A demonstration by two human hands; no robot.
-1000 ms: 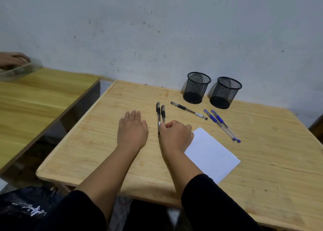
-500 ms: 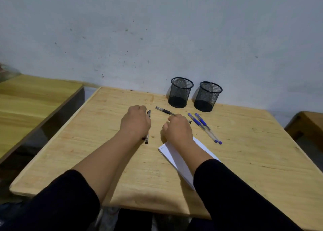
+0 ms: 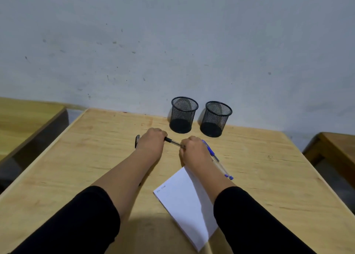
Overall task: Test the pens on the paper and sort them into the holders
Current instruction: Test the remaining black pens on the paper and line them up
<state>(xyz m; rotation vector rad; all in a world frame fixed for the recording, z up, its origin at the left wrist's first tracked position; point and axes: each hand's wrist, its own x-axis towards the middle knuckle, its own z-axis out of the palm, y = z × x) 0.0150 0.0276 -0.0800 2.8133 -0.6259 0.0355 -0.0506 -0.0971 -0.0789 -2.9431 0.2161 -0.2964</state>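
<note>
Left to right. A neighbouring wooden surface is cut off at the frame's left edge. A black pen lies on the bench, mostly hidden behind the left hand. The left hand, fingers curled, grips the black end of a second pen; the right hand grips its other end, so only the short middle span shows. Two blue pens lie side by side, partly covered by the right hand. A white paper lies under the right forearm, faint marks at its corner too small to read. Two black mesh holders stand by the scuffed grey wall. Another wooden piece is cut off at right.
</note>
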